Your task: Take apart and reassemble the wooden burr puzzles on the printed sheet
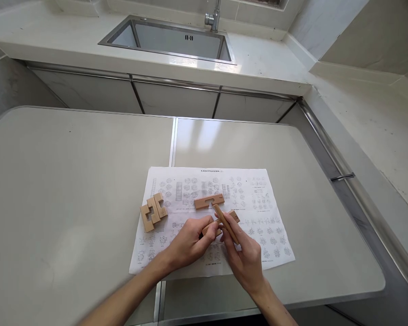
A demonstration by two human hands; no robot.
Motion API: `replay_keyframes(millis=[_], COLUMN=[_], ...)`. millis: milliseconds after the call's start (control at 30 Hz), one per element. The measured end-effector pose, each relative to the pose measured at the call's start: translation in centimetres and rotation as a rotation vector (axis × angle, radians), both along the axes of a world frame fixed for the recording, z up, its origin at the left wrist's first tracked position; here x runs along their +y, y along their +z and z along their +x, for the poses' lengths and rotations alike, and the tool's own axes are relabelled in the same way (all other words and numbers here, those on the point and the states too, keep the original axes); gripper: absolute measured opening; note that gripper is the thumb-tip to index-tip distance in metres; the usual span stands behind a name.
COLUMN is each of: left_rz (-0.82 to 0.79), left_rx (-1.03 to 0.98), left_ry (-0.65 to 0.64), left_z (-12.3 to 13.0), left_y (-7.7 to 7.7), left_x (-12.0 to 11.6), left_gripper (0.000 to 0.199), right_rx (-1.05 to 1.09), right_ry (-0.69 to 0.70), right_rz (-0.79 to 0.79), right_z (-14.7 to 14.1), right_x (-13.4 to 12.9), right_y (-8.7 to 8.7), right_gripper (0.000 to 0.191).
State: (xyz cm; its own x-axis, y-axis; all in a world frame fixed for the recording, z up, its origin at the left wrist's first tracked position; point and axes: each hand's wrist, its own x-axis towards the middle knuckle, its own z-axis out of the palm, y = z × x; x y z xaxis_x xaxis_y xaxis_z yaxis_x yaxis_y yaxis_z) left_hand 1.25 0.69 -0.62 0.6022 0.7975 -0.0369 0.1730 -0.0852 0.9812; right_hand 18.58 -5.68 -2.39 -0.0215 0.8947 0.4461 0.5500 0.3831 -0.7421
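Two hands nearly meet, seemingly bringing wooden parts together: the left hand [190,240] pinches a wooden piece [219,232], the right hand [246,260] a slanted bar [226,223]. Any adjustment calls for careful alignment. Fingers hide whether they interlock. Just beyond lies a smooth, pale notched bar [209,201]; leftward, notched blocks [153,212] rest on printed paper [279,246].
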Motion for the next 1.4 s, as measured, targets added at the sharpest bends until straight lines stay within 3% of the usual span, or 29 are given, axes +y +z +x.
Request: replay_keyframes(millis=[567,967,1400], left_rz=[-0.035,-0.04,-0.124], left_rx=[-0.003,0.027,0.014], left_ry=[-0.029,-0.055,-0.044], left_z=[-0.09,-0.08,-0.14], left_y=[0.21,0.19,0.88], left_x=[0.04,0.09,0.12], left_gripper=[0.037,0.037,0.037], right_rx=[-0.017,-0.056,-0.046], right_ry=[-0.031,-0.062,0.014], right_rz=[-0.025,0.005,0.011], right_z=[0.08,0.13,0.04], right_x=[0.2,-0.01,0.09], right_y=[0.62,-0.03,0.16], right_gripper=[0.049,0.046,0.059])
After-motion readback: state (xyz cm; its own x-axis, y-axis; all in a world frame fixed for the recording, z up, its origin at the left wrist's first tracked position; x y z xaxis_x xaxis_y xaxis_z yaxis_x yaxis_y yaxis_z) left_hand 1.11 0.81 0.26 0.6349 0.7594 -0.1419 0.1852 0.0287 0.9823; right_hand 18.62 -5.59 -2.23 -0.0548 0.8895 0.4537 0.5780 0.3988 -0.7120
